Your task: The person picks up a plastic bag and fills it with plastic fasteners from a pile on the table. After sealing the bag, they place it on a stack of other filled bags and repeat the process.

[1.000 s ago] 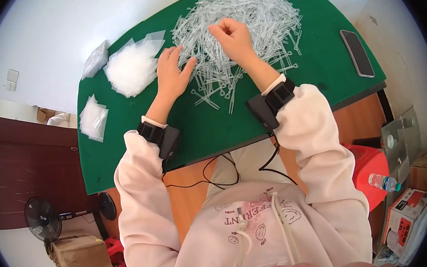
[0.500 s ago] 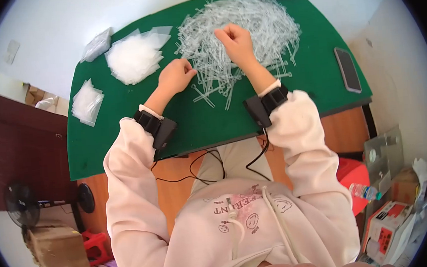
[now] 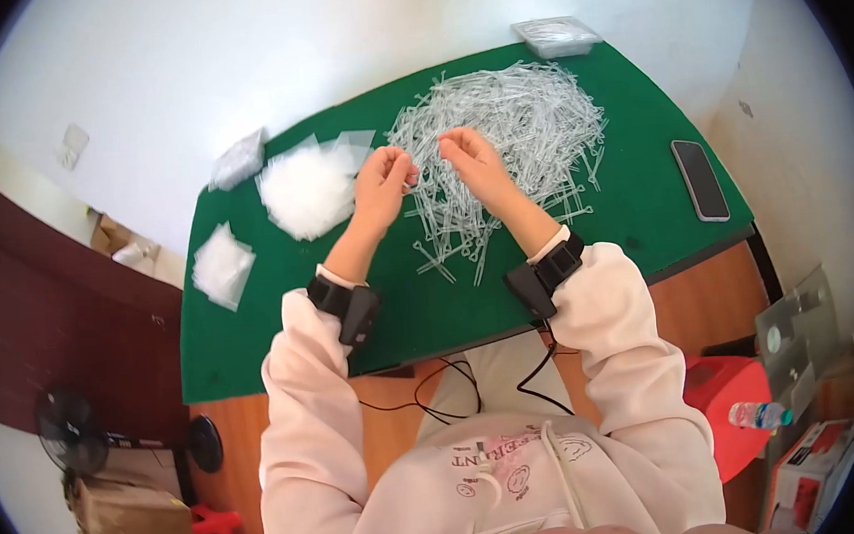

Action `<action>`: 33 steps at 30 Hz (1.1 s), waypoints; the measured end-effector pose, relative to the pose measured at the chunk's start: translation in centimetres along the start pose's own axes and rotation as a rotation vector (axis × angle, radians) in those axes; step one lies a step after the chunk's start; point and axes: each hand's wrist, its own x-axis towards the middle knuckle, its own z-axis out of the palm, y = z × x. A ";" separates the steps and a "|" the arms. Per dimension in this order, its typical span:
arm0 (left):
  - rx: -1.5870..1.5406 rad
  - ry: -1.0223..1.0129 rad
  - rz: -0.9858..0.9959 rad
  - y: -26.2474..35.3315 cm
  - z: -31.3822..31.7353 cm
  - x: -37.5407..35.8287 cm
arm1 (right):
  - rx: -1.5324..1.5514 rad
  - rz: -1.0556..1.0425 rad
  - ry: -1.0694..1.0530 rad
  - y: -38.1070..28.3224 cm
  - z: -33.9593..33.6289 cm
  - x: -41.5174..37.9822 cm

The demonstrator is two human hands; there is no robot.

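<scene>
Rising off the heap, both hands now hover close together above the near edge of the pile of clear plastic ties (image 3: pixel 516 124), where a moment ago the left hand (image 3: pixel 383 182) lay flat on the green bench (image 3: pixel 429 297) and the right hand (image 3: pixel 474 163) was buried in the strands. The left hand is curled with fingertips pinched; the right hand is likewise pinched, and thin strands seem to be caught between them, though they are too fine to be sure of. That suggests a few ties have been picked out and are being gathered between the hands. A clear plastic tub (image 3: pixel 556 36) stands at the far edge of the bench, holding what looks like more clear pieces. Stacks of small clear bags (image 3: pixel 308 188) lie left of the pile, apparently empty. A phone (image 3: pixel 700 179) rests to the right.
</scene>
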 end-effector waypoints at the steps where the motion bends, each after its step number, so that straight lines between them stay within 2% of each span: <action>1: -0.009 -0.026 0.035 0.5 0.8 0.0 | 0.084 0.030 -0.026 -0.4 0.2 0.0; 5: 0.003 -0.101 0.138 1.8 4.1 0.7 | 0.271 -0.099 0.005 -1.4 0.0 0.1; 8: 0.081 -0.145 0.187 2.2 5.2 0.9 | 0.230 -0.165 0.076 -0.5 -1.4 1.2; 11: 0.672 -0.240 0.235 1.3 3.7 0.9 | 0.352 -0.190 0.224 0.6 -3.1 2.2; 12: 0.674 -0.237 0.207 0.7 2.6 1.0 | 0.444 -0.109 0.341 0.5 -3.5 2.3; 13: 0.771 -0.290 0.347 -0.1 1.2 1.5 | 0.532 -0.033 0.459 0.0 -3.6 2.3; 15: 0.958 -0.401 0.648 -1.2 -0.8 2.0 | 0.520 -0.003 0.442 0.7 -4.1 2.2; 20: 0.971 -0.564 0.568 -1.4 -1.6 1.2 | 0.499 0.062 0.413 0.8 -4.1 2.2; 28: 0.981 -0.585 0.779 -1.3 -2.1 1.9 | 0.453 0.089 0.353 1.0 -4.1 2.1; 31: 0.978 -0.292 0.587 -0.7 -2.8 1.4 | 0.417 0.075 0.309 1.2 -4.1 1.8; 32: 0.981 -0.296 0.597 -0.6 -2.7 1.4 | 0.375 0.069 0.268 1.2 -3.9 1.7; 33: 0.784 -0.230 0.462 -0.4 -2.4 1.6 | 0.333 0.059 0.225 1.0 -3.9 1.8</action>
